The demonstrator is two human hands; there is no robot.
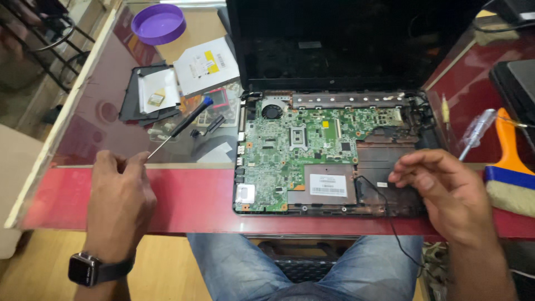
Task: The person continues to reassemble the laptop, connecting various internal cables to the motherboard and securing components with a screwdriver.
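Observation:
An opened laptop (334, 67) lies on the red table with its green motherboard (278, 156) exposed and its dark screen tilted back. My left hand (120, 195), with a smartwatch on the wrist, rests on the table's front edge and pinches a black-handled, blue-tipped screwdriver (181, 125) by its thin shaft. My right hand (440, 187) hovers over the laptop's bare lower right corner, fingers curled together near a thin black cable (379, 195) that trails off the front edge. Whether those fingers pinch anything is hidden.
A purple bowl (159, 23), a silver optical drive (206, 64) and black cover panels (147, 92) lie at the back left. A clear-handled screwdriver (473, 134) and an orange-handled brush (510, 167) sit at the right. My knees in jeans (234, 267) are under the table.

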